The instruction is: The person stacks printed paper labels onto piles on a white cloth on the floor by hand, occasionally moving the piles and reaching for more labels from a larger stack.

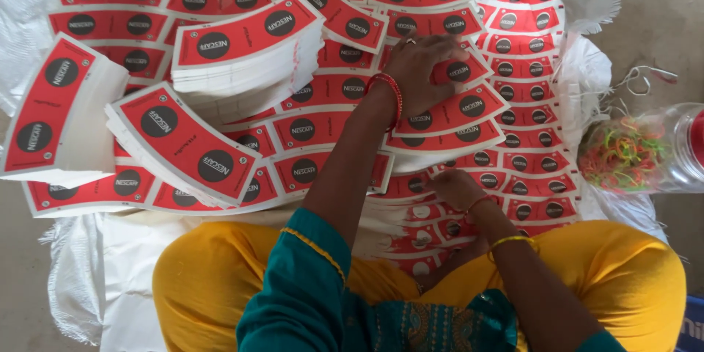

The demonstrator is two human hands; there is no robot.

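Observation:
Curved red paper blanks with black round marks cover a white woven sheet [81,279] in front of me. My left hand [419,66], with red bangles at the wrist, reaches forward, its fingers curled over a small pile of blanks [469,106]. My right hand [456,188] is close to my lap. It grips the edge of a fanned bundle of blanks [422,238] that lies against my yellow-clad legs.
Thick stacks of blanks stand at the left [55,103], the upper middle [249,44] and the lower left [183,143]. A column of overlapping blanks [524,92] runs down the right. A clear jar of coloured rubber bands [631,154] lies on its side at the far right.

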